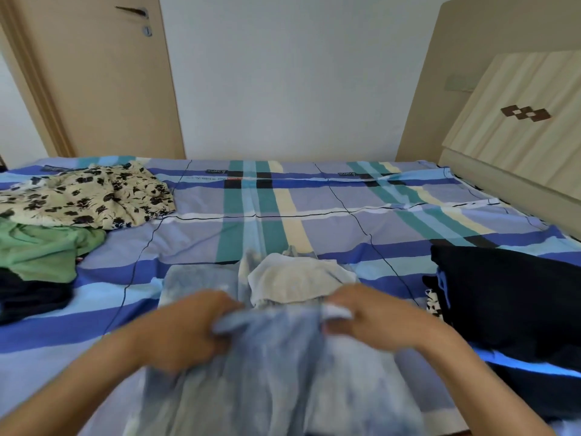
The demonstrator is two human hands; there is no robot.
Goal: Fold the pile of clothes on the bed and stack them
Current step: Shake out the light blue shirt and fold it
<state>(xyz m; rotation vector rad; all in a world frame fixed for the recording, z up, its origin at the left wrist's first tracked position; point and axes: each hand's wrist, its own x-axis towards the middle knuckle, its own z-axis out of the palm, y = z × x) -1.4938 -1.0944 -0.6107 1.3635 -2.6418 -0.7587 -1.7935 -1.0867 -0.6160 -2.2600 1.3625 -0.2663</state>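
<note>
Both hands are nearest on my feed: the left hand (pixel 185 325) and the right hand (pixel 371 316) each curl their fingers into bunched cloth at the top edge of a pale blue garment (pixel 273 379). It drapes from that grip down toward me over the near side of the bed. The picture is smeared here, so I cannot make out single fingers.

Just beyond the hands, a whitish piece of cloth (pixel 295 278) lies on the plaid sheet (pixel 314 221), touching the blue fabric; I cannot tell whether it belongs to the same garment.

To the right, a folded black garment (pixel 509 297) tops a stack, with a blue edge (pixel 441 286) showing under it.

To the left lies the unfolded pile: a dark garment (pixel 28 297) nearest, a green garment (pixel 41 250) behind it, and a floral garment (pixel 85 196) farthest back.

Past the bed I see a door (pixel 94 73), a pale wall (pixel 283 73) and a headboard (pixel 518 105).
</note>
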